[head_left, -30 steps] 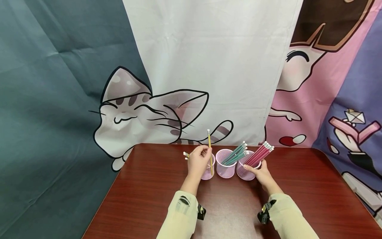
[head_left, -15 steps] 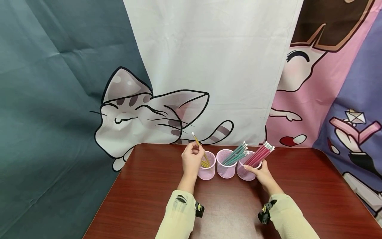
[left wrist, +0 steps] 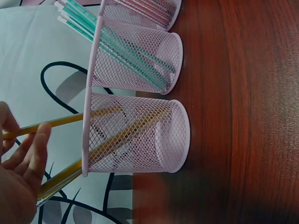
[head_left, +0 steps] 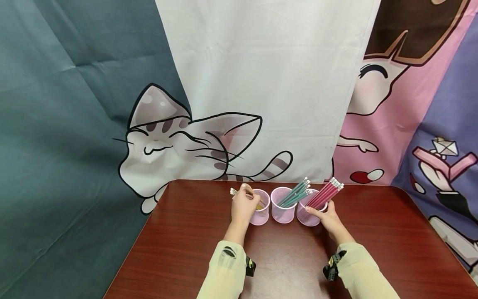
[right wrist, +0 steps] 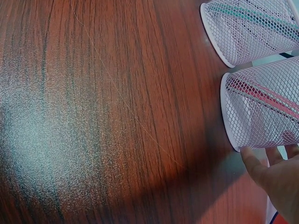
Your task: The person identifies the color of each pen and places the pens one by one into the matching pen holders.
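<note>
My left hand pinches a yellow pencil near its upper end. The pencil's lower part is inside the left pink mesh pencil cup. Other yellow pencils lean in that cup, below the held one in the left wrist view. My right hand grips the right mesh cup, thumb at its front and fingers along its right side. Pink pencils with white erasers lean right in this cup. Between the two stands the middle mesh cup, which holds several teal pencils.
The cups stand in a row near the back edge of a reddish-brown wooden table. Behind the table hangs a cloth backdrop printed with a cat and a cartoon figure. Each wrist wears a small black camera.
The yellow pencil has gone from upright to leaning left, and my left hand has lowered it into the left cup. My right hand stays on the right cup.
</note>
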`<state>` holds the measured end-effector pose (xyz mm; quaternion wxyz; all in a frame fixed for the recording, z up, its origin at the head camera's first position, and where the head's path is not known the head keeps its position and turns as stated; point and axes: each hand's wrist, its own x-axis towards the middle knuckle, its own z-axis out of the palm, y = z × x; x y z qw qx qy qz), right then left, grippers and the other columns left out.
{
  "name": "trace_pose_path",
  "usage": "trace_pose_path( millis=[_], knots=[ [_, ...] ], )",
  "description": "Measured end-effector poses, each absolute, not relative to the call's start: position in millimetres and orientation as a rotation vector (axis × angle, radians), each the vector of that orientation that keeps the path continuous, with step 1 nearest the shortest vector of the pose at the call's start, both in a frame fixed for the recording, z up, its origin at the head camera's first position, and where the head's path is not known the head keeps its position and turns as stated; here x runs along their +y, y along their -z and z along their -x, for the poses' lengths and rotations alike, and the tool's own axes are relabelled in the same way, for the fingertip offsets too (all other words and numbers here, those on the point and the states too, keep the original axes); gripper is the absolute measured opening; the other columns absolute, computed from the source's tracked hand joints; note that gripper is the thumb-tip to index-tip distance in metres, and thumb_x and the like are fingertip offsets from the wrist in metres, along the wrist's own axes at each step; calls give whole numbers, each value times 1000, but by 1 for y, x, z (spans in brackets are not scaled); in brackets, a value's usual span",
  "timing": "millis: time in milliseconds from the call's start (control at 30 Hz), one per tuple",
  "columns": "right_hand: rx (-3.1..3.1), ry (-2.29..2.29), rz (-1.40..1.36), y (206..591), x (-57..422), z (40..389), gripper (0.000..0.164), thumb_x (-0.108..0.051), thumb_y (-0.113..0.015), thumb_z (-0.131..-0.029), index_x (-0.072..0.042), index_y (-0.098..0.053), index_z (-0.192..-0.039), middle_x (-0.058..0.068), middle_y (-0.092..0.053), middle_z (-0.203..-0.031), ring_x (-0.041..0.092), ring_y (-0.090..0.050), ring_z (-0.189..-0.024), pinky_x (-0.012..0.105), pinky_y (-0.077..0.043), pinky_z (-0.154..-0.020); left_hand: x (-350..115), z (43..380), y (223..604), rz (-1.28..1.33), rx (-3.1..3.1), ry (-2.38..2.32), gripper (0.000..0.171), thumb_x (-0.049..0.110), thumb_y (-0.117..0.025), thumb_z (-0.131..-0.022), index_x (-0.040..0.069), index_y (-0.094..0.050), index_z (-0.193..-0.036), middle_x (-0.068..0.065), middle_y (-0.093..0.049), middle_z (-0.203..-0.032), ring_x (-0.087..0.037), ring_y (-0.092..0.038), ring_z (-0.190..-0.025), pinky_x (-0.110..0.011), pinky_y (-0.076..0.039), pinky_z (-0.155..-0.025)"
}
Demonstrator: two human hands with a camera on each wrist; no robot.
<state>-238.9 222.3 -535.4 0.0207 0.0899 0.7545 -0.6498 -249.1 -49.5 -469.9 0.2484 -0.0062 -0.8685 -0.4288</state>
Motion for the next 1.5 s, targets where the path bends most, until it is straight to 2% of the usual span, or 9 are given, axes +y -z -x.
trace_pose_path(
  millis=[167,500,900,1100,1300,1500],
  knots=[
    [2342,2007,-281,535,222,239,95,-24,-70,-82,-3,-1,-144,26,-21,-141,33,-19,-130,43,-11,-109,-50,246,473,24,-2470,1162,13,14,-62,-68,13,-55,-79,4,-61,-61,-14,-54,-54,-32,-44,-51],
    [2348,1979,-269,535,222,237,95,-27,-69,-83,-2,1,-143,25,-17,-143,32,-17,-131,44,-12,-109,-53,243,472,-9,-2562,1210,15,15,-62,-71,10,-62,-84,2,-63,-71,-14,-57,-63,-31,-46,-58],
    [2343,1999,-280,536,222,238,95,-25,-69,-82,-3,0,-144,25,-20,-141,33,-19,-130,44,-12,-109,-61,239,476,-35,-2631,1041,10,22,-61,-71,16,-67,-76,7,-58,-59,-18,-55,-55,-32,-42,-49],
    [2351,1999,-284,536,223,238,95,-26,-69,-83,-3,-1,-144,25,-21,-141,32,-20,-130,43,-12,-109,-66,233,478,-34,-2633,981,9,24,-61,-72,17,-64,-68,6,-59,-57,-20,-54,-51,-34,-40,-44],
    [2351,1988,-297,535,223,235,96,-26,-69,-83,-3,1,-144,25,-19,-142,32,-19,-131,44,-12,-109,-75,228,491,-60,-2661,919,14,28,-62,-74,20,-60,-63,6,-57,-56,-17,-51,-50,-32,-38,-44],
    [2345,2001,-287,537,217,232,97,-26,-70,-82,-2,1,-144,25,-19,-142,32,-19,-130,44,-13,-109,-88,223,508,-125,-2710,972,21,37,-62,-81,21,-66,-69,13,-54,-49,-4,-49,-40,-29,-40,-46]
  ],
)
